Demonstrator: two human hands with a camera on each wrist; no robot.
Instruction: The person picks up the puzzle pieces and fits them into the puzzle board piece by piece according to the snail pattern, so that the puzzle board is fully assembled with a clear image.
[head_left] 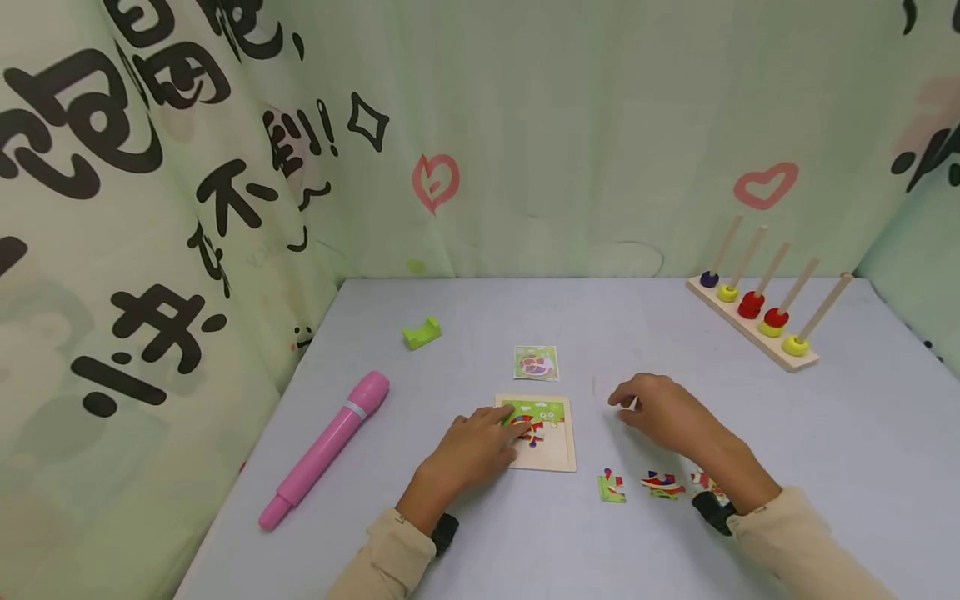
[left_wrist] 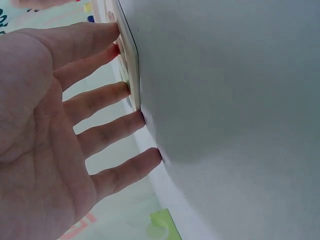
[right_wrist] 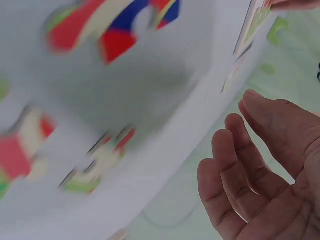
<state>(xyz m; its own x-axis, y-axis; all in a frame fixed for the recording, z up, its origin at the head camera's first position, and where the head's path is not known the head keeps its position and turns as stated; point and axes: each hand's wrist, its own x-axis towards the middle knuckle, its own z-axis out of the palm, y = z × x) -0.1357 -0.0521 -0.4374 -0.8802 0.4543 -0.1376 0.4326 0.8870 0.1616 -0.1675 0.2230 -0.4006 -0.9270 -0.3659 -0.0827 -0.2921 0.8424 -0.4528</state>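
Note:
A square wooden puzzle board (head_left: pixel 553 456) lies on the table, with colourful pieces set in its upper and left part. My left hand (head_left: pixel 472 446) rests on its left side, fingertips touching the pieces and edge. In the left wrist view, the fingers of that hand (left_wrist: pixel 45 120) are spread and fairly straight against the board's rim (left_wrist: pixel 132 75). To the right of the board, my right hand (head_left: pixel 667 412) hovers with loosely bent fingers and holds nothing. Below it lie loose puzzle pieces: one red and green (head_left: pixel 612 487), one with blue stripes (head_left: pixel 663 484), and another partly hidden (head_left: pixel 705 481) by the wrist.
A small picture card (head_left: pixel 536 363) lies behind the board. On the left are a pink tube-shaped stick (head_left: pixel 326 450) and a green curved block (head_left: pixel 422 333). A wooden peg stand (head_left: pixel 757 327) with coloured beads stands at the back right. Printed curtains (head_left: pixel 562 167) hang around the table.

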